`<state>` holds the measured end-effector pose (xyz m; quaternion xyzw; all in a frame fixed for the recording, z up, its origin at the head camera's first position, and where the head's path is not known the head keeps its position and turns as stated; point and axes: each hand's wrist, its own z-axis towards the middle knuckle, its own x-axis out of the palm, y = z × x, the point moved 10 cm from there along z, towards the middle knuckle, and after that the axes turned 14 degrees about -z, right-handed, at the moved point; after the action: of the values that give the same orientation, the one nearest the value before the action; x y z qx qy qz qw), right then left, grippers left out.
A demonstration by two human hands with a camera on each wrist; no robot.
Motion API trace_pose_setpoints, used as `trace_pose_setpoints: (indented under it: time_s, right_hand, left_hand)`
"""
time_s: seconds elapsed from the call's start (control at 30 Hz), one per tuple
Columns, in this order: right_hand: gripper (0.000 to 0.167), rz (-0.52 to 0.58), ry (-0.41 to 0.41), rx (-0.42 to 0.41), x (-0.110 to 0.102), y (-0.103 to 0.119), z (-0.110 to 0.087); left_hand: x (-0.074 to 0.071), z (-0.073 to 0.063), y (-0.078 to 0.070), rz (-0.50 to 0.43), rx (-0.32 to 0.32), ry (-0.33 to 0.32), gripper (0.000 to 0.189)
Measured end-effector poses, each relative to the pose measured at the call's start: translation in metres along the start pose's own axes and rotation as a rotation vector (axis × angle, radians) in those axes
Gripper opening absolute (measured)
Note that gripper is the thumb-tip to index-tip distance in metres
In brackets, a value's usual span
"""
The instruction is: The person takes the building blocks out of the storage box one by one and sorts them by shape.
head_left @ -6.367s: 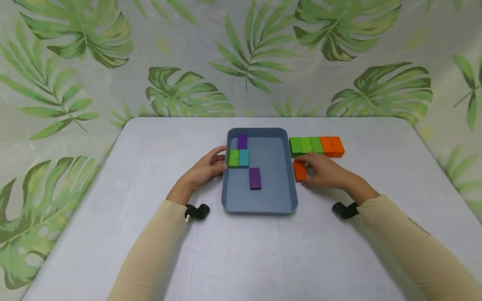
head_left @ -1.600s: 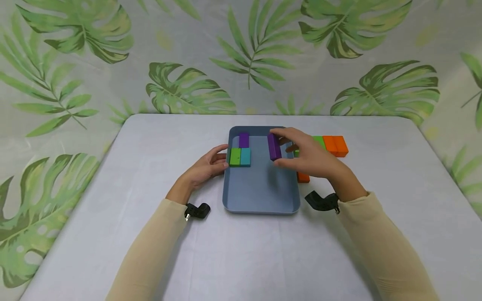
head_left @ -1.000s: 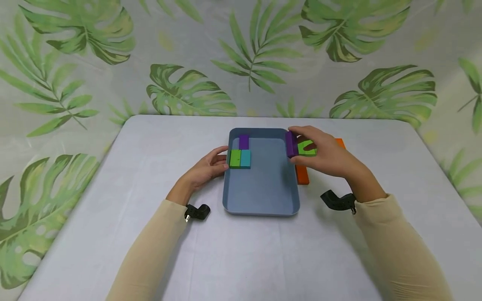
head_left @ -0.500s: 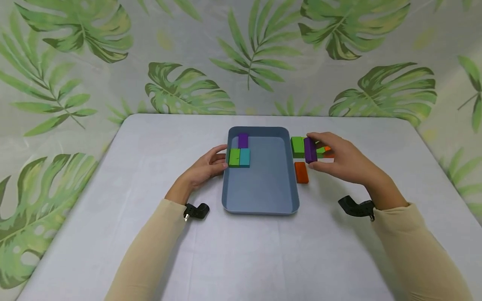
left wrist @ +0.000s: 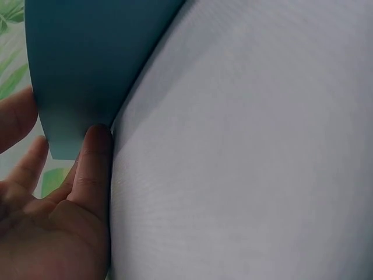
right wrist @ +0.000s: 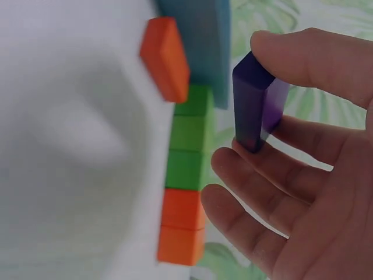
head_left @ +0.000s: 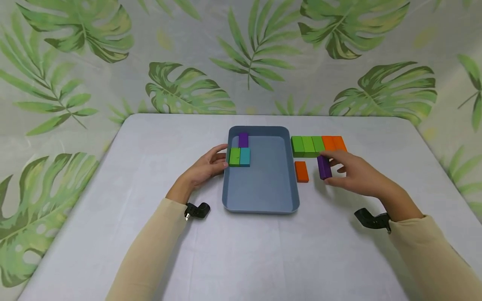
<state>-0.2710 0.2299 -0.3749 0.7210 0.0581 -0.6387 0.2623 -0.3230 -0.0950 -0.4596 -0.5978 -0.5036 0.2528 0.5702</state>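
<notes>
My right hand (head_left: pixel 355 173) pinches a purple block (head_left: pixel 324 167) between thumb and fingers, to the right of the tray. In the right wrist view that purple block (right wrist: pixel 256 105) is off the table, its long sides between thumb and fingertips. On the left, my left hand (head_left: pixel 205 169) rests its fingertips against the outer side of a grey-blue tray (head_left: pixel 261 188); the left wrist view shows fingers touching the tray wall (left wrist: pixel 81 76). Inside the tray, at its upper left, lie another purple block (head_left: pixel 243 140), a green block (head_left: pixel 234 157) and a teal block (head_left: pixel 244 157).
Right of the tray stands a row of three green blocks (head_left: pixel 308 146) and two orange blocks (head_left: pixel 334 143), side by side. A single orange block (head_left: pixel 301 172) lies below the row, close to the tray's right wall. White cloth covers the table (head_left: pixel 241 255); a leaf-patterned cloth (head_left: pixel 241 54) hangs behind.
The right hand left the orange block, took the lower purple block out of the tray and carried it right, over the row, then nearer the front. The left hand has stayed at the tray.
</notes>
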Motion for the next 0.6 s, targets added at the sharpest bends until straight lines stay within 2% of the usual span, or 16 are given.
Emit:
trace_pose_setpoints:
  time_s: [0.13,0.47,0.6]
  right_hand:
    - [0.072,0.001,0.029,0.013,0.01,-0.008,-0.001]
    - [0.067,-0.021,0.034,0.003,0.023,-0.014,0.004]
    - [0.068,-0.078,0.053,0.024,0.029,-0.017,0.008]
  left_hand:
    - [0.001,-0.001,-0.001,-0.006,-0.004,-0.002,0.069]
    - [0.002,-0.004,-0.002,0.012,-0.001,-0.007,0.068]
    - [0.001,-0.003,-0.002,0.013,-0.002,-0.008,0.068]
